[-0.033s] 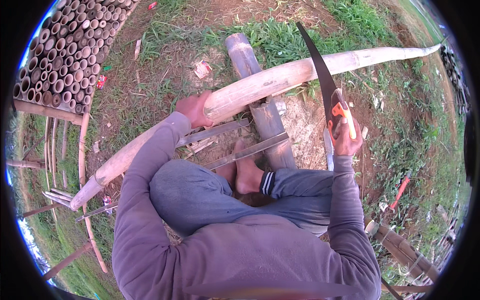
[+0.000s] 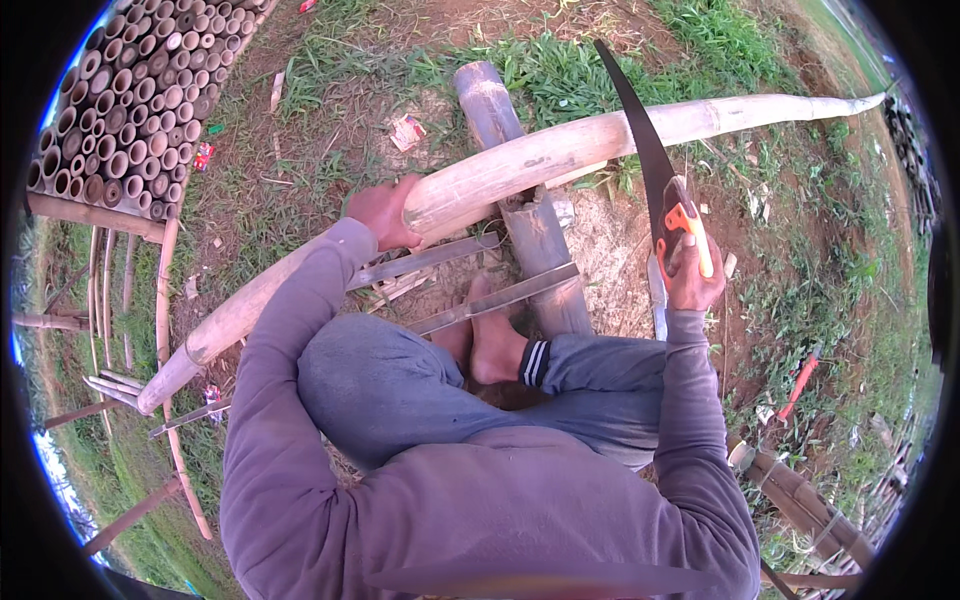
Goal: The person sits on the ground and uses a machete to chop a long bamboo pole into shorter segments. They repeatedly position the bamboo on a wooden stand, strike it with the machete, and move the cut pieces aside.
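A long pale bamboo pole (image 2: pixel 540 158) runs slantwise from the lower left to the upper right, resting across a thick grey log (image 2: pixel 540 240). My left hand (image 2: pixel 385 212) is wrapped around the pole, left of the log. In my right hand (image 2: pixel 692 277) is a hand saw (image 2: pixel 648 145) with an orange and white handle. Its dark blade points up and away, crossing over the pole to the right of the log. Whether the teeth touch the bamboo I cannot tell. My bare feet (image 2: pixel 495 350) are beside the log, under flat strips.
Cut bamboo tubes (image 2: pixel 125 125) are stacked at the far left above a pole frame (image 2: pixel 165 300). Pale sawdust (image 2: pixel 615 265) lies right of the log. A red-orange tool (image 2: pixel 798 388) lies in the grass at right, near a tied bamboo bundle (image 2: pixel 815 500).
My left hand and the bamboo pole have shifted very slightly to the left. The saw and my right hand look almost unmoved.
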`<move>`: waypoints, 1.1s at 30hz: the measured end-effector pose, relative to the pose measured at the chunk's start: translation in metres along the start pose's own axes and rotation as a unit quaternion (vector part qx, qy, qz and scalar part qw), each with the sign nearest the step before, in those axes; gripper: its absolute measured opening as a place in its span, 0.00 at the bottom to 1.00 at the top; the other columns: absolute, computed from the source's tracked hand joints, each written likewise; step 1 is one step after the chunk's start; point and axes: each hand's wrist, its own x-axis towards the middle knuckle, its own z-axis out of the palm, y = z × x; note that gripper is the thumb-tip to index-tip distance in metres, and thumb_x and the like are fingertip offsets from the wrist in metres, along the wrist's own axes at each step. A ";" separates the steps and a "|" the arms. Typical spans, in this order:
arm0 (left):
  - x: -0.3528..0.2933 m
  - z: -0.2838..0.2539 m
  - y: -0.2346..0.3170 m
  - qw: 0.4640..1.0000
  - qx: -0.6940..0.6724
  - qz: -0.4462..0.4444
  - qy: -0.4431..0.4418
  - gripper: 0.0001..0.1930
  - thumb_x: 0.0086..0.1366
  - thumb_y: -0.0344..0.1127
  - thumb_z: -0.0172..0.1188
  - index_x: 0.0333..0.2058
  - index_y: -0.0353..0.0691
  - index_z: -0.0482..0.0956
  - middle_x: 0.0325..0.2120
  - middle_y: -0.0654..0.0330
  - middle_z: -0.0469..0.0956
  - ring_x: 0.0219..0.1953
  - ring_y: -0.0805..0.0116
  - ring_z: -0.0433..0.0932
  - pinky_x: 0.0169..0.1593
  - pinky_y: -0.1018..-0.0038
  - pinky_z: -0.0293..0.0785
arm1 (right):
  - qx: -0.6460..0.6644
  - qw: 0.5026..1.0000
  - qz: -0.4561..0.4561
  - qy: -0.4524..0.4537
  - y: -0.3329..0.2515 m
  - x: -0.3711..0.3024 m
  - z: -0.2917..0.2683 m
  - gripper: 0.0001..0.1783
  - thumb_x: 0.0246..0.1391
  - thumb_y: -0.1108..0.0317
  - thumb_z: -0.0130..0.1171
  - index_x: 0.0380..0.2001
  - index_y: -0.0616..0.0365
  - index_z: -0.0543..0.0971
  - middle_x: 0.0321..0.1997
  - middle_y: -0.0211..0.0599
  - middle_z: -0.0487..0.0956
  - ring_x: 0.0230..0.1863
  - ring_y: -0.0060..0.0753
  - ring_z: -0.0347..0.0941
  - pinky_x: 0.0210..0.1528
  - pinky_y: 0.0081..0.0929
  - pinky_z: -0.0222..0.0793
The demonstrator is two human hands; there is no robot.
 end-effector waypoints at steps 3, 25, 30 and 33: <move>-0.018 -0.007 -0.037 0.999 0.012 -0.007 0.052 0.52 0.44 0.54 0.82 0.67 0.54 0.67 0.49 0.47 0.84 0.50 0.38 0.86 0.53 0.48 0.82 | -0.004 1.000 -0.007 -0.014 -0.004 -0.005 0.008 0.21 0.69 0.61 0.71 0.53 0.68 0.82 0.28 0.25 0.79 0.25 0.12 0.69 0.28 0.16 0.64; 0.001 -0.018 -0.031 0.983 0.137 -0.051 0.112 0.64 0.48 0.51 0.84 0.79 0.50 0.52 0.78 0.49 0.53 0.81 0.42 0.50 0.80 0.38 0.48 | 0.044 0.988 -0.047 -0.144 -0.030 -0.085 0.100 0.27 0.70 0.69 0.66 0.67 0.70 0.75 0.60 0.49 0.82 0.56 0.35 0.83 0.54 0.31 0.86; 0.052 -0.019 0.029 0.981 0.108 0.073 0.143 0.58 0.56 0.56 0.77 0.78 0.47 0.52 0.77 0.48 0.57 0.79 0.42 0.54 0.79 0.40 0.51 | 0.047 0.989 0.002 -0.143 -0.041 -0.098 0.115 0.28 0.71 0.67 0.66 0.68 0.70 0.74 0.58 0.48 0.83 0.53 0.33 0.83 0.49 0.29 0.86; 0.102 -0.027 0.051 0.992 0.023 0.017 0.126 0.50 0.63 0.65 0.66 0.76 0.44 0.60 0.71 0.47 0.68 0.74 0.44 0.66 0.76 0.45 0.59 | 0.088 0.983 0.021 -0.158 -0.034 -0.102 0.114 0.28 0.71 0.67 0.66 0.67 0.70 0.75 0.58 0.50 0.83 0.51 0.34 0.84 0.50 0.30 0.85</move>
